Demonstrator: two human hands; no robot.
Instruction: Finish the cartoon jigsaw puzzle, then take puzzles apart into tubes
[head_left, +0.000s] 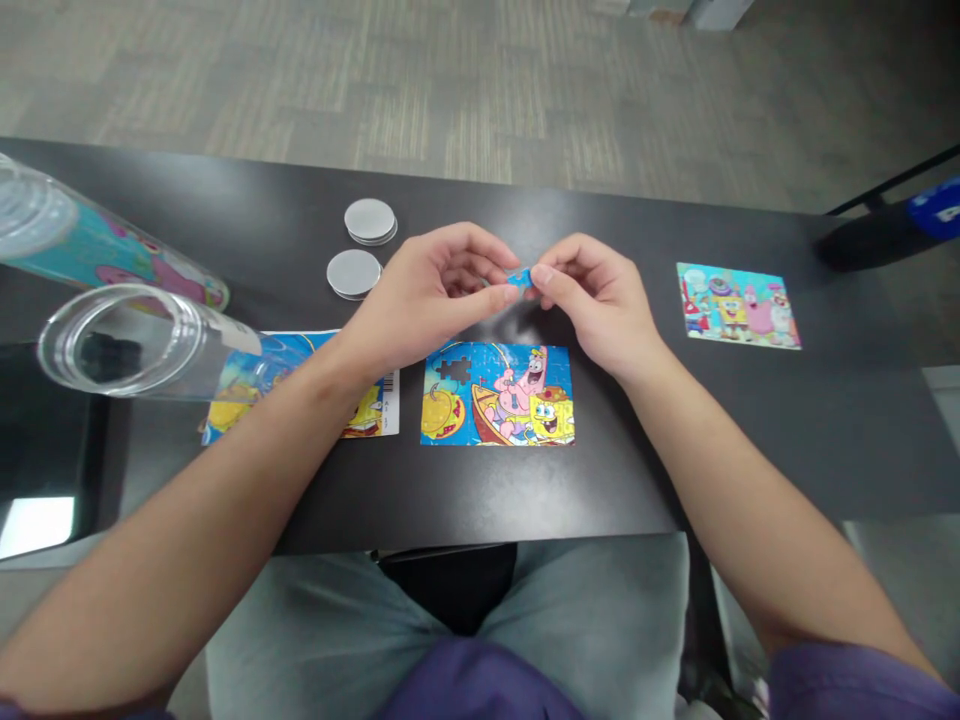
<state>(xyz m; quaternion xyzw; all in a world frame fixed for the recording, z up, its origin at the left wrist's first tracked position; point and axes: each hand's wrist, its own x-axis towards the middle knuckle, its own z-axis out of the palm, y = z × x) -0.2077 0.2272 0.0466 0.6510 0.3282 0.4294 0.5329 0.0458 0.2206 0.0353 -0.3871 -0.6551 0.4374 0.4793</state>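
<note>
My left hand (439, 290) and my right hand (600, 305) meet above the table, thumbs and fingertips pinching a small blue jigsaw puzzle piece (520, 278) between them. Just below them lies a cartoon jigsaw puzzle (517, 400) showing a pink starfish and a yellow sponge figure in a boat. A dark piece-shaped gap shows in its upper left part. Partly covered by my left forearm, a matching printed picture sheet (371, 415) rests to the left of the puzzle.
Two stacks of white discs, a far stack (370, 220) and a near stack (353, 272), sit beyond my left wrist. On the left are a clear cylinder (124, 340) and a printed tube (142, 255). A second cartoon picture (739, 305) and a dark bottle (870, 235) are right.
</note>
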